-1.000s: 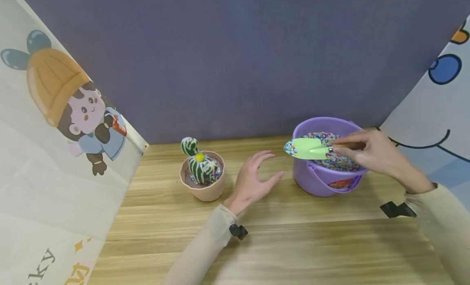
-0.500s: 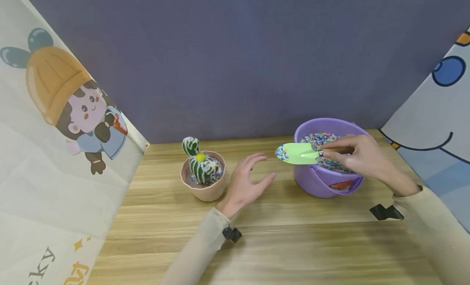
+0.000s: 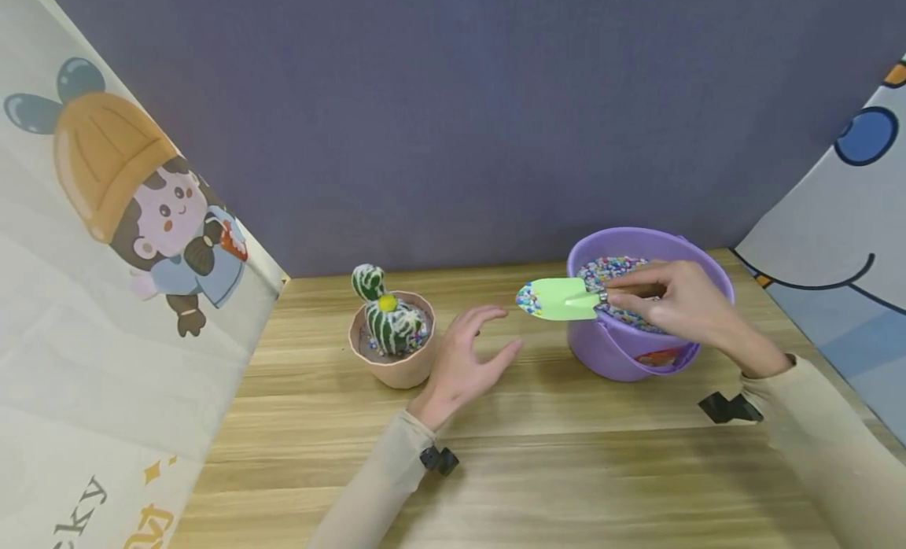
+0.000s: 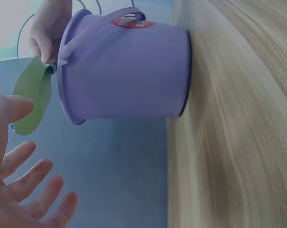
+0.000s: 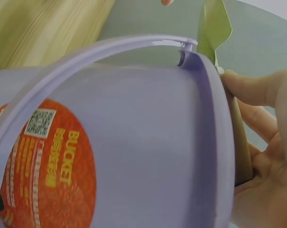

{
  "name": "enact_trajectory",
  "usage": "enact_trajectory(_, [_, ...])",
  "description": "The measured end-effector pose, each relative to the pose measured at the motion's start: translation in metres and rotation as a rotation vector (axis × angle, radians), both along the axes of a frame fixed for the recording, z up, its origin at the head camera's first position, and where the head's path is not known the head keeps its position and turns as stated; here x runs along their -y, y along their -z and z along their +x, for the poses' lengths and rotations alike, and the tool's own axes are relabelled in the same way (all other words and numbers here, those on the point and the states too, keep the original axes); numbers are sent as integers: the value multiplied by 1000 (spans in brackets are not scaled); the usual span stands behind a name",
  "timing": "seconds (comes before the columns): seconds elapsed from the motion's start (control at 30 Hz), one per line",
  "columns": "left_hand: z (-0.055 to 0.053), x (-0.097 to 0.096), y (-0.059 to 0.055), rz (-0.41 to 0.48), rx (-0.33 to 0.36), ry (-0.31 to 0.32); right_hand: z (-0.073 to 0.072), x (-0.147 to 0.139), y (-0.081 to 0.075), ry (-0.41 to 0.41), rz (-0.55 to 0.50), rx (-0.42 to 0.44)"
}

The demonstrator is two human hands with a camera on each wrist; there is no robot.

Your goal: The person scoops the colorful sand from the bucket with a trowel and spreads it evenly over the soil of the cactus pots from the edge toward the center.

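Note:
My right hand (image 3: 683, 305) grips the wooden handle (image 5: 242, 152) of a small trowel with a light green blade (image 3: 562, 299). Colourful pebbles (image 3: 528, 299) lie on the blade's tip, which points left. Hand and trowel are over the purple bucket (image 3: 609, 352), with the blade reaching past its left rim. More pebbles (image 3: 612, 272) fill part of the bucket. My left hand (image 3: 460, 368) is held with fingers spread between bucket and flowerpot, holding nothing. Beside it stands a peach flowerpot (image 3: 399, 372) with a striped green cactus (image 3: 389, 329) and a few pebbles on its grey soil.
Pot and bucket stand on a wooden table (image 3: 566, 470). A dark blue-grey panel (image 3: 453, 124) rises behind them. At the left is a pale wall with a cartoon figure (image 3: 170, 211), at the right another printed panel (image 3: 835, 219).
My right hand has carried the trowel with its pebbles leftward, so the blade now sticks out past the bucket's rim. The left hand has shifted slightly left and down, closer to the flowerpot.

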State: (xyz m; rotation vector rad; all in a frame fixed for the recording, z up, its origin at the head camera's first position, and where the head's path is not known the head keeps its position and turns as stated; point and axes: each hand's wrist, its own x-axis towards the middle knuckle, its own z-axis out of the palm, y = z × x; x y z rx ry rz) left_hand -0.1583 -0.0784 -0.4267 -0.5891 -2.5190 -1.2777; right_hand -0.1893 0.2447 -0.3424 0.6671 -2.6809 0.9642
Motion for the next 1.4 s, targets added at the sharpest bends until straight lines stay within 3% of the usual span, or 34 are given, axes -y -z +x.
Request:
enact_trajectory(0.47, [10, 16, 0, -21, -27, -23, -2, 18, 0, -68, -13, -47])
enact_trajectory(0.77, [20, 32, 2, -9, -69, -54, -2, 27, 0, -106, -37, -24])
enact_trajectory(1.0, [29, 46, -1, 10, -109, -28, -1, 33, 0, -88, -11, 52])
enact_trajectory(1.4, [45, 77, -6, 55, -139, -5, -4, 51, 2, -126, 1, 70])
